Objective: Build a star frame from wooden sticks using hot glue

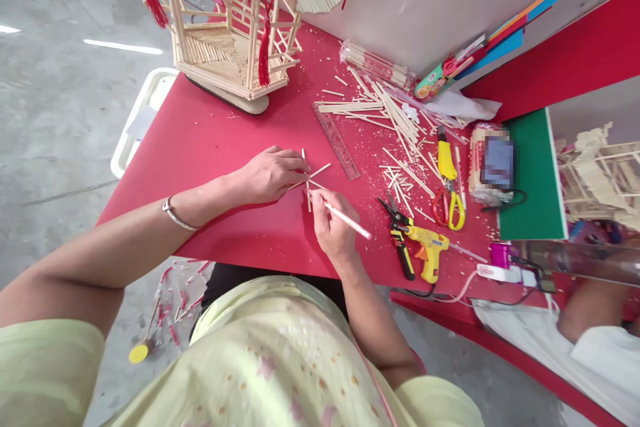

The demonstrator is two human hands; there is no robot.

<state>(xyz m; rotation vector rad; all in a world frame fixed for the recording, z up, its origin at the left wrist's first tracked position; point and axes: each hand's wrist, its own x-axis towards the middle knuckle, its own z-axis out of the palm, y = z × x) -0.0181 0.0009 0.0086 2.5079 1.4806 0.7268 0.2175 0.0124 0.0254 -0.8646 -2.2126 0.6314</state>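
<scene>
Several thin wooden sticks lie crossed in a star shape on the red table in front of me. The fingertips of my left hand are closed on the star's left side, holding it against the tabletop. My right hand grips a slim white pencil, its rear end pointing right and toward me. The pencil's tip is hidden by my fingers, close to the lower arms of the star. A clear ruler lies just beyond the sticks.
A stick-built pavilion model with red tassels stands at the back left. Loose sticks and offcuts cover the back right. Nearer are pliers, a yellow-handled cutter and a corded yellow glue gun. Another person's arm is far right.
</scene>
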